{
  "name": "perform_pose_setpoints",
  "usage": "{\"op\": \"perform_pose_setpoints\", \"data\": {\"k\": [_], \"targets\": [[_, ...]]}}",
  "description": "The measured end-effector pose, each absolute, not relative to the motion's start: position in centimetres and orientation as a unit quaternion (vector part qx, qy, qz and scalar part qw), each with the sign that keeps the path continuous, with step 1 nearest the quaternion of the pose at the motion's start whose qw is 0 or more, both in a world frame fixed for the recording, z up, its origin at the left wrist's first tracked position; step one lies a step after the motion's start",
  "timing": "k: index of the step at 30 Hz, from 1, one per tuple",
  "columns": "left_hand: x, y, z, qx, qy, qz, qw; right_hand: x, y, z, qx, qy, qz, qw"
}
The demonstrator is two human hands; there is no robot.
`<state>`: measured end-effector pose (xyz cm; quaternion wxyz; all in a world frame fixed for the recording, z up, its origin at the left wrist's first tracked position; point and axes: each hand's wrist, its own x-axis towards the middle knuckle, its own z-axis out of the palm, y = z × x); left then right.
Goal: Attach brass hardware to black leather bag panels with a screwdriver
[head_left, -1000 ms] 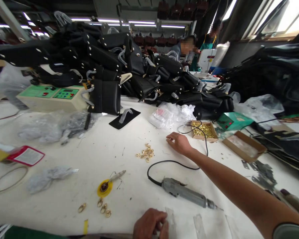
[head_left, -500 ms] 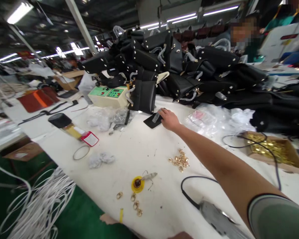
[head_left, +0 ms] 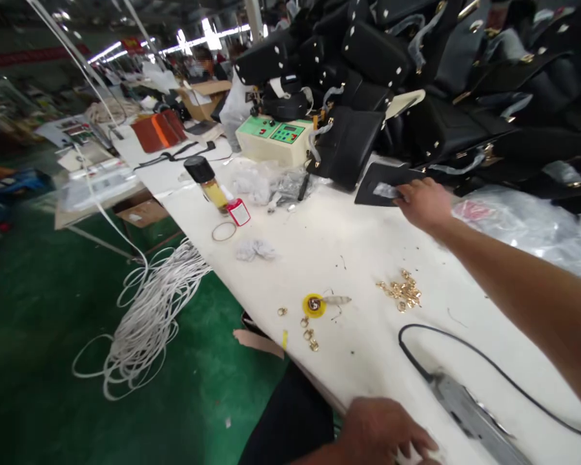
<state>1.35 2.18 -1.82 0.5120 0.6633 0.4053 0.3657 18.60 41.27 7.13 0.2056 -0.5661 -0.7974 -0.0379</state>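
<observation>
My right hand [head_left: 423, 203] reaches across the table, its fingers closed on the right end of a black flat panel [head_left: 368, 187]. A bit of clear plastic wrap [head_left: 386, 190] shows on the panel beside the fingertips. Near the front edge, my left hand [head_left: 380, 426] hangs low over the table with its fingers bent and apart; the fingertips are partly cut off by the frame. To the right of the left hand lies a grey metal tool [head_left: 477, 413] with a black cord. A pile of small gold metal clasps [head_left: 403, 292] sits between the two hands.
Black handbags [head_left: 445, 135] are heaped at the back. A control box [head_left: 275, 139] with green panels stands before them. Clear plastic bags [head_left: 527, 223] lie at the right. A yellow spool [head_left: 314, 305], loose gold rings and a black-capped bottle [head_left: 206, 184] are on the white table [head_left: 290, 271].
The view has swung left and down. My right hand now holds the black panel tilted up from the table. My left hand has come further into view at the bottom.
</observation>
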Motion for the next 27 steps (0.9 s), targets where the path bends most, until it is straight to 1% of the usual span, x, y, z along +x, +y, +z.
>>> {"op": "perform_pose_setpoints", "data": {"k": [2,3,5,8,10,12,14,17,20,21,23,24,25,27], "targets": [[1.8,2.3,-1.1,0.636,0.414,0.429,0.49,19.5,37.0,9.8,-0.559,-0.793,-0.027,0.239],[1.8,2.2,-0.3,0.611,0.43,0.456,0.483,19.8,34.2,11.3,-0.55,-0.793,0.003,0.261],[1.0,1.5,1.9,0.556,0.455,0.506,0.476,19.9,27.3,14.1,-0.532,-0.79,0.117,0.281],[-1.7,-0.6,5.1,0.489,0.462,0.567,0.475,18.4,15.9,16.4,-0.52,-0.758,0.29,0.266],[-3.8,-2.6,6.1,0.441,0.464,0.587,0.495,16.2,9.0,16.0,-0.511,-0.756,0.349,0.213],[-5.8,-4.7,6.1,0.403,0.467,0.587,0.525,13.3,3.7,14.4,-0.484,-0.775,0.369,0.17],[-7.4,-6.6,5.5,0.372,0.489,0.57,0.546,10.3,-0.1,12.3,-0.47,-0.784,0.379,0.146],[-9.4,-8.8,4.2,0.314,0.572,0.539,0.533,6.4,-3.4,10.1,-0.459,-0.782,0.403,0.127],[-11.3,-10.1,3.2,0.262,0.63,0.541,0.491,4.6,-4.4,9.8,-0.428,-0.761,0.48,0.081],[-11.9,-10.4,2.9,0.25,0.635,0.545,0.487,4.4,-4.2,9.9,-0.419,-0.747,0.51,0.079],[-13.1,-10.8,2.5,0.236,0.631,0.557,0.486,4.4,-2.9,9.7,-0.432,-0.718,0.532,0.122],[-13.7,-10.9,2.4,0.232,0.627,0.564,0.485,4.6,-1.9,9.4,-0.459,-0.709,0.511,0.163],[-14.2,-10.9,2.2,0.231,0.623,0.57,0.483,4.7,-0.7,8.9,-0.492,-0.704,0.469,0.205],[-14.9,-10.9,2.0,0.235,0.624,0.575,0.474,5.0,2.0,7.5,-0.552,-0.708,0.361,0.253]]}}
